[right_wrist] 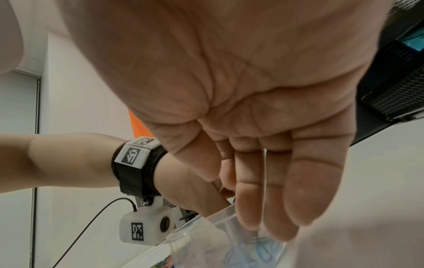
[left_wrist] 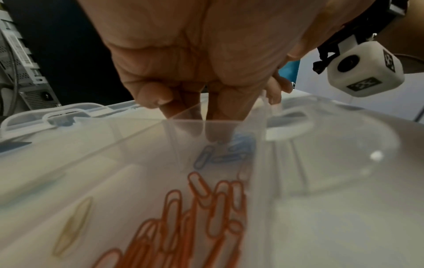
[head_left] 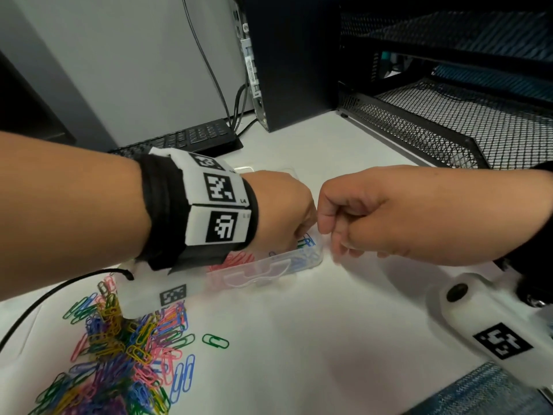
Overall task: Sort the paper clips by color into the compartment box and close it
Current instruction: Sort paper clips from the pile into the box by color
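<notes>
Clips (head_left: 125, 351) mostly lie heaped on the table (head_left: 329, 324); red and blue ones sit in the box (head_left: 269, 265). Left hand (head_left: 281, 211) pinches into the blue compartment, holding what, I cannot tell. Right hand (head_left: 374, 211), fingers extended, hovers there. Crowded hands could spill clips across dividers.

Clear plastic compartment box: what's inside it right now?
Clear plastic compartment box: red paper clips in one compartment, blue paper clips in the next, one yellowish clip apart. Left hand hides the rest.

Plastics, coated wire and mesh on a matt white table (head_left: 299, 339)

The compartment box (head_left: 269, 269) is seen as clear, glossy plastic; the paper clips (head_left: 125, 354) as smooth colour-coated wire; the tray (head_left: 449, 121) as black metal mesh.
</notes>
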Motion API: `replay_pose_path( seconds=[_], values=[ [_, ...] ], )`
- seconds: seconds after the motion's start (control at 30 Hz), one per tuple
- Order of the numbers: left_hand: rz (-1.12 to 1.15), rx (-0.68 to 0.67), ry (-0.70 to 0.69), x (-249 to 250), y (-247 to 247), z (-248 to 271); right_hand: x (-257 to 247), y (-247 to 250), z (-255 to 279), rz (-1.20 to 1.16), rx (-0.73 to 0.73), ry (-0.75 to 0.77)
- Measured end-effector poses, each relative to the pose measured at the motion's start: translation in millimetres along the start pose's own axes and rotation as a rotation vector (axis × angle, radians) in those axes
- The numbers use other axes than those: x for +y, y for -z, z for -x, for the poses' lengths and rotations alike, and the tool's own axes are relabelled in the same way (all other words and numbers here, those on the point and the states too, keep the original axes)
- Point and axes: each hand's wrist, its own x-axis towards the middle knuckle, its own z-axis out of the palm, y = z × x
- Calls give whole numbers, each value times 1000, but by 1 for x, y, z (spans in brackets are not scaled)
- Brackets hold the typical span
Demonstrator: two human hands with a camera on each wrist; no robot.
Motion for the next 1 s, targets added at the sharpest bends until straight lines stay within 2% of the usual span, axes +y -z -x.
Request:
replay_pose_path(
  seconds=[0.27,0.47,0.67,1.0],
  values=[
    [53,-32,-58,-21,4,9,9,7,7,-1,25,-19],
    [70,-143,-89,-25,-3,14,11,12,10,0,46,-15],
    [169,-42,-72,-20,0,7,9,13,12,6,70,-11],
    [140,-12,-53,-10,-7,-10,5,15,17,12,77,-22]
  ],
)
